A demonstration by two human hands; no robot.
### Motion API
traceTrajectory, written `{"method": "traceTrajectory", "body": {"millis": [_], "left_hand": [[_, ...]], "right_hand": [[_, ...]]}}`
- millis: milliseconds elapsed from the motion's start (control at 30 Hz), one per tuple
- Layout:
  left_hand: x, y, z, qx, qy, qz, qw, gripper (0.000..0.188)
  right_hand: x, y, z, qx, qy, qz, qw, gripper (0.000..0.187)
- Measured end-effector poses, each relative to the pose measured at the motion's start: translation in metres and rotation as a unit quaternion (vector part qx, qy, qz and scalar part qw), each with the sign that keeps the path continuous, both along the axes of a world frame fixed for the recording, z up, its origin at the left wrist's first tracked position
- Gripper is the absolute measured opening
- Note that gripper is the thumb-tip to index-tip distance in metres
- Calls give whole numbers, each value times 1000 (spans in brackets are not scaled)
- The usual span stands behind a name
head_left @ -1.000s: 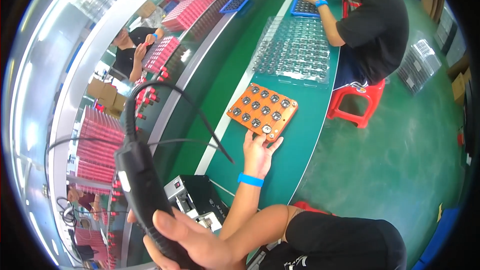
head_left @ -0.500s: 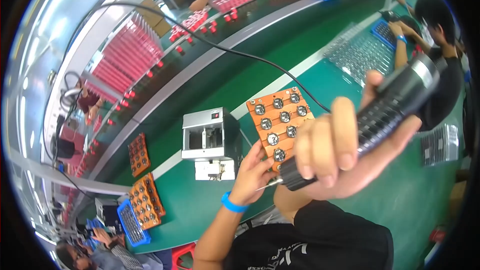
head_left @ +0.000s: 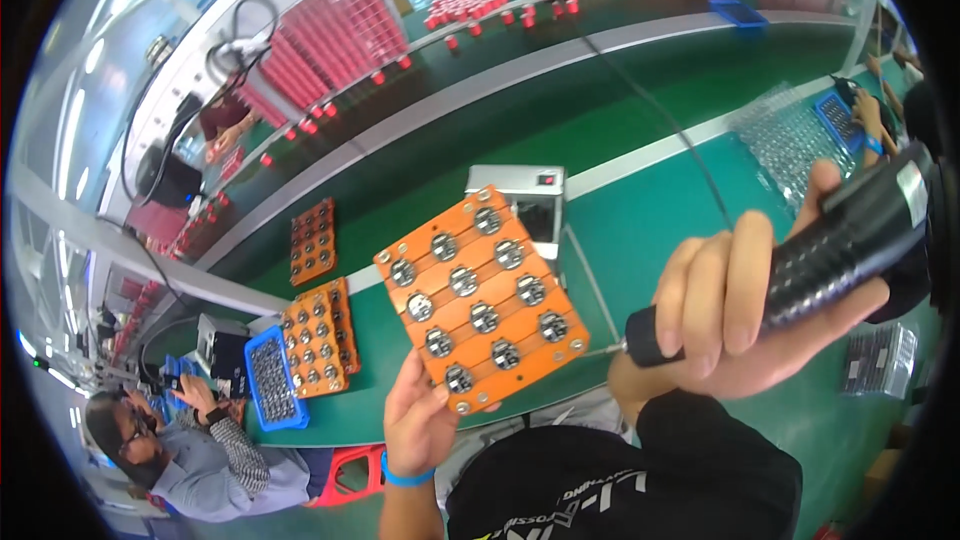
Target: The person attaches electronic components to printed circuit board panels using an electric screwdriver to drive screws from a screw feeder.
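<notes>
My left hand (head_left: 418, 422), with a blue band at the wrist, grips the lower left corner of an orange fixture board (head_left: 462, 312). Rows of small round metal parts sit in the board, and screws show at its corners. The board is held up, tilted, above the green table. My right hand (head_left: 722, 312) is wrapped round a black electric screwdriver (head_left: 835, 258). The screwdriver's thin bit points left at the board's lower right corner; whether it touches there I cannot tell.
Behind the board stands a small grey machine (head_left: 518, 180), partly hidden. Left lie more orange boards (head_left: 312, 335) and a blue tray (head_left: 272, 380) of small parts. A person (head_left: 190, 440) works at lower left. Beyond runs a green conveyor (head_left: 480, 120); bubble wrap (head_left: 785, 145) lies at right.
My left hand has raised the orange board and swung it left, in front of the grey machine. The screwdriver now sits at the board's right side. The whole view has shifted.
</notes>
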State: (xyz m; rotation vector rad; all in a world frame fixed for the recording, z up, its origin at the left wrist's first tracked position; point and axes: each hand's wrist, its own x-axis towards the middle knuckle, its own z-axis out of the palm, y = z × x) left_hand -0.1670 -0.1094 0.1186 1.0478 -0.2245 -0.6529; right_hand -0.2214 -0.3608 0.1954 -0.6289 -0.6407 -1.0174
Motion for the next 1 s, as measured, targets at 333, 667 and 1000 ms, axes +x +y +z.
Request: {"method": "traceTrajectory", "body": {"millis": [333, 667, 1000], "left_hand": [[-10, 137, -77, 33, 41, 128, 990, 63], [12, 160, -116, 83, 79, 106, 988, 58], [-17, 111, -122, 76, 128, 192, 970, 57]], "right_hand": [[91, 40, -12, -68, 213, 3, 975, 84], [115, 63, -42, -53, 326, -160, 930, 82], [104, 56, -90, -39, 357, -204, 911, 78]]}}
